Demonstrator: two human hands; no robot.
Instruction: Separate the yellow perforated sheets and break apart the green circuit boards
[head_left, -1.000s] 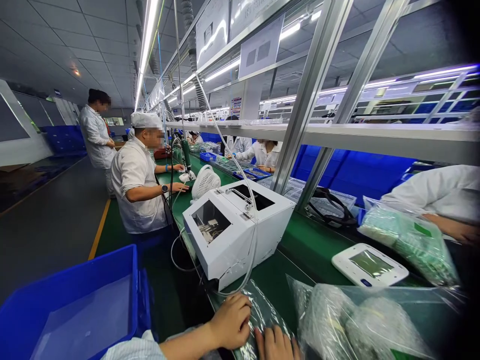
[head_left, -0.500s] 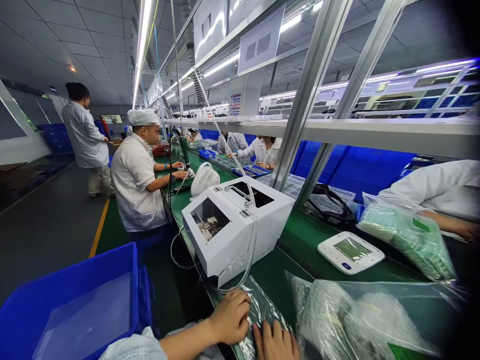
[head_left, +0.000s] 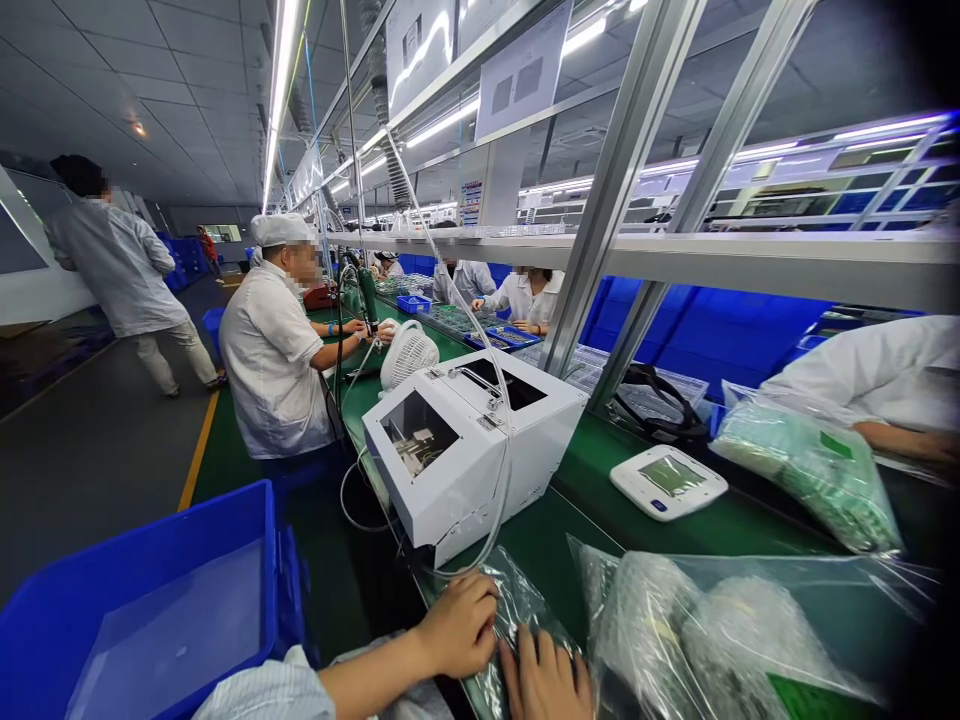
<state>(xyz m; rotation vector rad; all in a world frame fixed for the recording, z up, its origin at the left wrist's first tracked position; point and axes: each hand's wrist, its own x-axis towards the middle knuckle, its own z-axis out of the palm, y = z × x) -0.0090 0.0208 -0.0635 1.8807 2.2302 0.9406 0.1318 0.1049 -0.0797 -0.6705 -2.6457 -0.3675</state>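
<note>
At the lower centre of the frame, the person's left hand (head_left: 459, 625) rests with fingers curled inward at the near-left side of a clear plastic bag (head_left: 525, 592); whether it pinches the film cannot be told. The right hand (head_left: 551, 682), cut by the bottom edge, lies palm down on the same bag, its fingers slightly spread and apparently grasping nothing. The bag lies on the green bench (head_left: 592, 515), partly hidden under both hands. The step in hand looks like steadying or smoothing the film; a next move would call for a firm hold on its slippery edge.

Just right of the hands sits a larger bag of pale wrapped contents (head_left: 731, 625). Beyond the clear bag, mid-frame, stands a white windowed machine (head_left: 465, 490); right of centre lies a white device with a screen (head_left: 667, 482). A blue bin (head_left: 187, 550) fills the lower left.
</note>
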